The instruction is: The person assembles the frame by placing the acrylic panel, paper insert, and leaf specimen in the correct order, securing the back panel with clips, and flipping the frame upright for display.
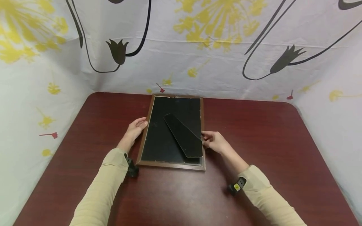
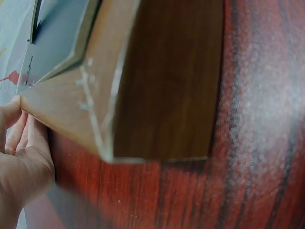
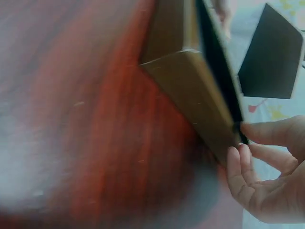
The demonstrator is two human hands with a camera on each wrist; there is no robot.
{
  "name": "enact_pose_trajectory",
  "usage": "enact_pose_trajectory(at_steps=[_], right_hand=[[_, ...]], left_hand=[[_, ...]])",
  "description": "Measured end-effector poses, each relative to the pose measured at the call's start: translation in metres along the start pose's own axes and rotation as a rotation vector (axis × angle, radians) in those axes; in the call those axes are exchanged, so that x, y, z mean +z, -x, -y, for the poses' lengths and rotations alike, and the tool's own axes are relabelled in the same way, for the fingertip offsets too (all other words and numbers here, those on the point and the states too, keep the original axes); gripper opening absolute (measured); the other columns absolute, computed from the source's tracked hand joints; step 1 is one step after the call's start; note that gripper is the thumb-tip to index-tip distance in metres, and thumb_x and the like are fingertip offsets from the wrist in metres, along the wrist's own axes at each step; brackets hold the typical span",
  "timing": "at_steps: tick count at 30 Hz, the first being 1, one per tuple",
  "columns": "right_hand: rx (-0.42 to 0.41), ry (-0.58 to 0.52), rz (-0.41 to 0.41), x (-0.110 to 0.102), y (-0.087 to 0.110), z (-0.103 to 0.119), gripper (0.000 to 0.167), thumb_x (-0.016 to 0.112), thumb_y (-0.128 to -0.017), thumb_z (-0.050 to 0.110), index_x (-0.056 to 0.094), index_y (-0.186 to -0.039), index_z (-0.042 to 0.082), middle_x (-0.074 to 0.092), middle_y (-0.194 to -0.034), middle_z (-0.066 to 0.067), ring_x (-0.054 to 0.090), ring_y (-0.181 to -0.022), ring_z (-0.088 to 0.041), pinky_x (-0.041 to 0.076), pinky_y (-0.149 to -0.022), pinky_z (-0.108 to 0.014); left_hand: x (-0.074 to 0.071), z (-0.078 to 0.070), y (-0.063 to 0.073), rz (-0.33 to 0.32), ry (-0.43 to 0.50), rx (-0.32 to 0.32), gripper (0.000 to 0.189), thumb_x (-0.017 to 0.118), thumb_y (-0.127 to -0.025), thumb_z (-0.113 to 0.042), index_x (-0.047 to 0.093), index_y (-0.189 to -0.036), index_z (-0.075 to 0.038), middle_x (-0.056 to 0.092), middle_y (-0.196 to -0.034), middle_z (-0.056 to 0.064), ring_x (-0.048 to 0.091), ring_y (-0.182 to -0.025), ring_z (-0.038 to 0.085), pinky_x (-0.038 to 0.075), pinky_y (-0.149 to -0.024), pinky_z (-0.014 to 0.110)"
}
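Note:
A picture frame (image 1: 172, 164) with a brown wooden rim lies face down, its black backing (image 1: 158, 138) upward. From the backing a black easel stand (image 1: 183, 135) sticks up at a slant. My left hand (image 1: 133, 133) holds the frame's left side, thumb on the rim's edge and fingers along the outer side. On the right side, my right hand (image 1: 216, 142) pinches the frame's edge. In the right wrist view, the thumb of the right hand (image 3: 271, 176) is at the backing's edge, with fingers against the wooden side. The front of the frame is hidden.
The frame rests on a dark red wood-grain table (image 1: 263, 138) with rounded far corners. A white cloth (image 1: 175, 62) with yellow and grey flower prints hangs behind the table and along both sides. Wrist cameras (image 1: 132, 168) are strapped on both forearms.

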State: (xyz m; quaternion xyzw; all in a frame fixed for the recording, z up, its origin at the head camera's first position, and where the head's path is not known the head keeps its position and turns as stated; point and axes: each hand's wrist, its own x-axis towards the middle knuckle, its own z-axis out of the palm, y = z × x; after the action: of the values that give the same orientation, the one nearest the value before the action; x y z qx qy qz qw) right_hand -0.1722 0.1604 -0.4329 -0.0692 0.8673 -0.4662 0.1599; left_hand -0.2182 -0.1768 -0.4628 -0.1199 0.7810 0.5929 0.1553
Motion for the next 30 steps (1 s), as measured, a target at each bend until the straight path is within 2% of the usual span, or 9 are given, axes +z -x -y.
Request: enact_pose_trajectory(at_steps=[3,10,12,14,16,20,23,27,30], right_hand=[[-0.036,0.063,-0.037,0.004,0.002,-0.004,0.051,0.065,-0.076,-0.005,0.051,-0.125,-0.006,0.058,-0.093,-0.022,0.060,-0.075,-0.021,0.046,-0.058,-0.021],[-0.105,0.220,-0.111,0.013,0.003,-0.008,0.045,0.068,-0.075,0.002,0.055,-0.118,-0.004,0.059,-0.091,-0.016,0.061,-0.082,-0.025,0.051,-0.073,-0.034],[-0.096,0.276,-0.149,0.014,0.003,-0.006,0.046,0.068,-0.075,0.005,0.053,-0.117,-0.006,0.058,-0.091,-0.016,0.060,-0.085,-0.027,0.050,-0.077,-0.038],[-0.050,0.323,-0.176,0.014,0.003,-0.002,0.046,0.067,-0.076,0.007,0.051,-0.117,-0.008,0.059,-0.093,-0.017,0.059,-0.089,-0.030,0.049,-0.080,-0.041],[-0.006,0.387,-0.164,0.013,0.003,0.003,0.048,0.066,-0.078,0.011,0.050,-0.118,-0.010,0.061,-0.097,-0.020,0.059,-0.093,-0.033,0.048,-0.082,-0.044],[0.042,0.487,-0.075,0.009,0.002,0.011,0.045,0.062,-0.082,0.015,0.052,-0.117,-0.011,0.061,-0.110,-0.026,0.057,-0.104,-0.039,0.048,-0.086,-0.049],[0.049,0.488,-0.041,0.007,0.001,0.014,0.036,0.060,-0.083,0.013,0.057,-0.113,-0.008,0.062,-0.110,-0.025,0.057,-0.105,-0.038,0.048,-0.085,-0.049],[0.061,0.462,-0.042,0.008,-0.001,0.014,0.020,0.058,-0.082,0.010,0.063,-0.098,0.000,0.066,-0.097,-0.018,0.059,-0.089,-0.029,0.048,-0.073,-0.042],[0.068,0.450,-0.049,0.009,-0.002,0.013,0.017,0.057,-0.082,0.009,0.063,-0.095,0.001,0.066,-0.094,-0.017,0.056,-0.084,-0.027,0.046,-0.071,-0.041]], left_hand=[[-0.002,0.000,0.000,-0.002,0.006,-0.001,0.049,0.046,-0.096,-0.024,0.032,-0.142,-0.013,0.034,-0.146,0.012,0.031,-0.136,0.024,0.027,-0.113,0.039],[-0.002,0.003,-0.002,-0.012,0.021,-0.012,0.049,0.047,-0.096,-0.024,0.033,-0.141,-0.013,0.035,-0.146,0.011,0.031,-0.136,0.023,0.027,-0.113,0.038],[0.000,0.004,-0.003,-0.010,0.024,-0.013,0.049,0.047,-0.096,-0.024,0.033,-0.141,-0.013,0.035,-0.146,0.011,0.031,-0.136,0.023,0.027,-0.113,0.038],[0.003,0.005,-0.003,-0.005,0.023,-0.008,0.049,0.047,-0.096,-0.025,0.033,-0.141,-0.012,0.035,-0.146,0.011,0.031,-0.136,0.023,0.028,-0.112,0.038],[0.004,0.005,-0.003,0.000,0.021,-0.004,0.049,0.046,-0.096,-0.024,0.033,-0.141,-0.012,0.035,-0.146,0.012,0.032,-0.136,0.023,0.028,-0.112,0.037],[0.005,0.004,-0.002,-0.001,0.009,-0.001,0.048,0.045,-0.096,-0.024,0.033,-0.141,-0.011,0.035,-0.146,0.012,0.032,-0.136,0.023,0.028,-0.112,0.038],[0.004,0.002,-0.001,0.001,0.006,0.002,0.049,0.046,-0.096,-0.024,0.032,-0.142,-0.011,0.034,-0.146,0.012,0.031,-0.136,0.023,0.027,-0.113,0.038],[0.003,0.000,-0.002,-0.004,0.011,0.001,0.049,0.047,-0.096,-0.025,0.033,-0.141,-0.012,0.035,-0.146,0.011,0.031,-0.136,0.023,0.027,-0.113,0.038],[0.003,0.000,-0.002,-0.008,0.011,-0.005,0.049,0.047,-0.096,-0.025,0.033,-0.141,-0.013,0.035,-0.146,0.011,0.031,-0.136,0.022,0.027,-0.113,0.037]])
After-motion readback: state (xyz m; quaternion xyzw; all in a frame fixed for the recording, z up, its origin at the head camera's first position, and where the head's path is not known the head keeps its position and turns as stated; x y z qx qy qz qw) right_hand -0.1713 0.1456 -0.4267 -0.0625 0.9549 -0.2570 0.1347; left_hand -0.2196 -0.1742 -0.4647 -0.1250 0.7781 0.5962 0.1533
